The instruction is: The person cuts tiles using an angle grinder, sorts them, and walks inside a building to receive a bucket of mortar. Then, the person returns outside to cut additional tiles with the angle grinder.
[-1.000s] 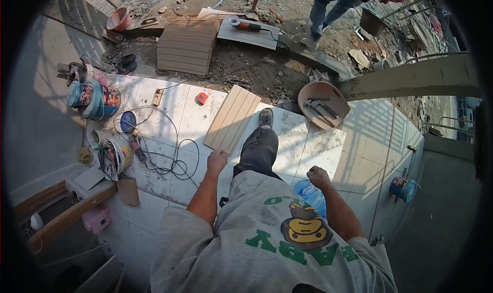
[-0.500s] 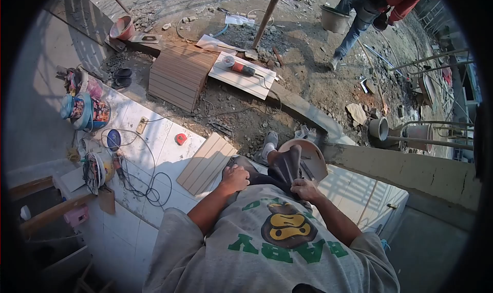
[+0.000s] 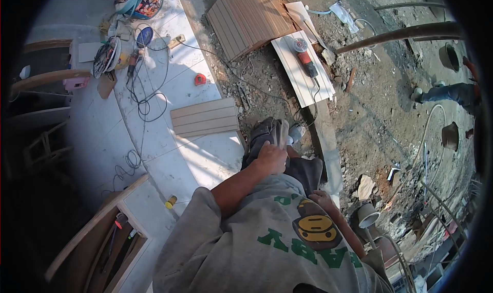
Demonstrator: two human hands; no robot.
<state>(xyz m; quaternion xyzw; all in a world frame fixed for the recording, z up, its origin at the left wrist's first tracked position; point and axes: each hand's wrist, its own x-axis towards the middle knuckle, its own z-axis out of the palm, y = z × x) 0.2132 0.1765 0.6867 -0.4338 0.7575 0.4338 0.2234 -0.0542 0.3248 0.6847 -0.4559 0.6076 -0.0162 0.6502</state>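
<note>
My left hand is closed around bunched cloth of my dark trousers near the left knee. Lower and to the right, my right hand lies against the other trouser leg, its fingers curled and partly hidden; it seems to pinch the cloth. Left of my knees, a beige grooved panel lies on the white tiles. Beyond my feet, a red and black angle grinder rests on a pale grooved board. A red tape measure sits on the tiles.
A stack of grooved panels stands on the rubble ahead. Cables trail across the tiles at left, near a wooden-edged opening. At right, a person has buckets beside them. A concrete ledge runs past my right leg.
The view has turned, so the panels and grinder appear rotated and the co-worker has shifted to the right edge. My left hand, earlier on my thigh, now grips cloth pulled up at the knee.
</note>
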